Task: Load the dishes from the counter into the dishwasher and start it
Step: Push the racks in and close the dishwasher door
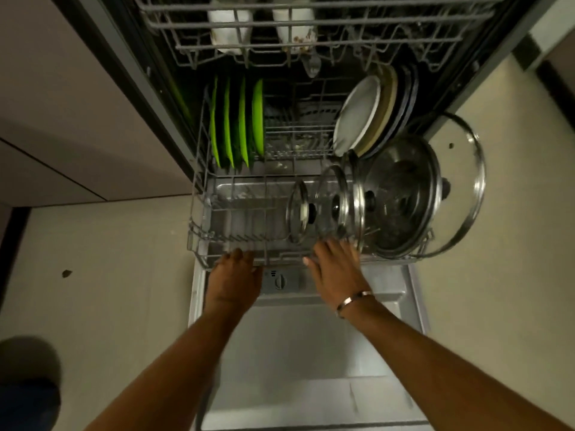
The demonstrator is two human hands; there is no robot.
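Wire lower rack (199, 234) holds round glass lids (342, 206).

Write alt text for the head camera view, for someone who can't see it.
Both hands, left hand and right hand, rest on the front edge of the pulled-out lower rack of an open dishwasher. The rack holds upright green plates, pale and dark plates and several glass lids. White cups sit in the upper rack.

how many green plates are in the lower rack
4, standing on edge side by side in the back left of the lower rack: at and. None appear hidden.
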